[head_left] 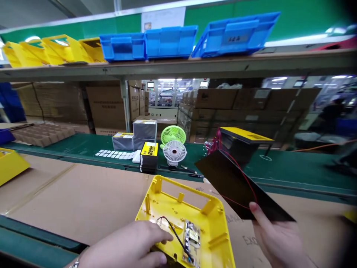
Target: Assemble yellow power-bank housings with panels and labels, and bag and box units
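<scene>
A yellow plastic housing (214,223) lies open side up on the cardboard-covered bench, with a circuit board (192,240) and a black wire inside it. My left hand (136,242) is at the housing's left near edge, thumb and fingers curled around the rim. On the right, my right hand (275,234) holds a flat black panel (245,190) tilted in the air, the thumb on its face. Thin red wires run across the panel, near a bundle of red wires (214,143) behind it.
A yellow-topped black block (149,158), a white fan (174,152) and a green fan (173,134) stand beyond the housing. Grey boxes (145,134) and a yellow-topped black stack (240,147) are farther back. Blue bins (171,42) line the shelf. A yellow bin (12,165) sits left.
</scene>
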`<state>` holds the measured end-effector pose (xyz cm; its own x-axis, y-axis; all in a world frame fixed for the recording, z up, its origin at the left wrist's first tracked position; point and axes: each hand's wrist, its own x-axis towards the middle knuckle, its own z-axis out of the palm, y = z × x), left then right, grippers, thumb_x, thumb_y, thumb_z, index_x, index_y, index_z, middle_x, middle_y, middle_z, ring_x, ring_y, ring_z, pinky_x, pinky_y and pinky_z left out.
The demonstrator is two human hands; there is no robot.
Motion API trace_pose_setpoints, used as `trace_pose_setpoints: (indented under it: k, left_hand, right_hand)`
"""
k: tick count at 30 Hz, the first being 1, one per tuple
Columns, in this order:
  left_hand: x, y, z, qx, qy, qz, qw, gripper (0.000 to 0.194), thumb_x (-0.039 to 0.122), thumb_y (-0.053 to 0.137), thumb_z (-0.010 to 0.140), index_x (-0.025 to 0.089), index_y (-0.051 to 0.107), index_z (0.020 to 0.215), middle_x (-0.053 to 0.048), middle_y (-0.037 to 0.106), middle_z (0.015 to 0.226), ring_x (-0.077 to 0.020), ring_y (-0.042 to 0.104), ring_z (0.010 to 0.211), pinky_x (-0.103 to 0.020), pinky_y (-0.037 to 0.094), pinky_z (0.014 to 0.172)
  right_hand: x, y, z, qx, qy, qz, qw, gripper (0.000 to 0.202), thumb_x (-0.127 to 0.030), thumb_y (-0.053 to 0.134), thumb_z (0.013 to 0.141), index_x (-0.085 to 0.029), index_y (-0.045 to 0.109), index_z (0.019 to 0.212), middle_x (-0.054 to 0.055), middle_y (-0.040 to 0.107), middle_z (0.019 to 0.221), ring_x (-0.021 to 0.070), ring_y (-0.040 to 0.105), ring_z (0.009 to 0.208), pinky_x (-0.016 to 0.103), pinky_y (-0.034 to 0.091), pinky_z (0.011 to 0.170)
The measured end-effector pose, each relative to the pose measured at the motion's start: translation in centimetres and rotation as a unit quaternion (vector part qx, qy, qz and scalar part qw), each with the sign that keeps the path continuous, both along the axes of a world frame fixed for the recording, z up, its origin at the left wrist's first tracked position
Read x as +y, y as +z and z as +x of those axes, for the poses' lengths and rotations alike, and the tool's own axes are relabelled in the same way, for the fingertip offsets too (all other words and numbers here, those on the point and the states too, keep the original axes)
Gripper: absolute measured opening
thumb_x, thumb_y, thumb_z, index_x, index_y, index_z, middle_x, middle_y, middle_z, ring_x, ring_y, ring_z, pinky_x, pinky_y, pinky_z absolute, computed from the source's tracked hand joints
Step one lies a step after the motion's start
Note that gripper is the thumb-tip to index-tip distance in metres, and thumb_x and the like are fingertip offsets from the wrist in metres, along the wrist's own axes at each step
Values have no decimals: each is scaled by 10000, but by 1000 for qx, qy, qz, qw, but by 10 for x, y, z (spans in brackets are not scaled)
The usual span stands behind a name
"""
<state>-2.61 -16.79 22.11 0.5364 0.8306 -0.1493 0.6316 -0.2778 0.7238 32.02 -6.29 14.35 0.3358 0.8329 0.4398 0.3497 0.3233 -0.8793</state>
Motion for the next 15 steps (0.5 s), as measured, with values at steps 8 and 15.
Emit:
trace_pose_setpoints:
  k: [8,15]
  left_hand:
    - [68,-22,-9,-162,225,144,950,336,359,548,829,260,614,1143,-69,586,1251,-269,483,1201,-441,292,1070]
    - [135,-67,-6,-270,230,98,930,349,333,530,825,157,594,1120,-107,636,1170,-240,584,1066,-373,444,941]
  right_hand:
    - [16,58,-33,-55,264,-107,957,354,-494,676,737,-169,713,873,78,719,851,268,659,796,362,552,718]
    - [28,70,-90,-113,286,-87,948,353,-452,625,784,-171,708,981,50,703,1011,279,628,965,410,495,888]
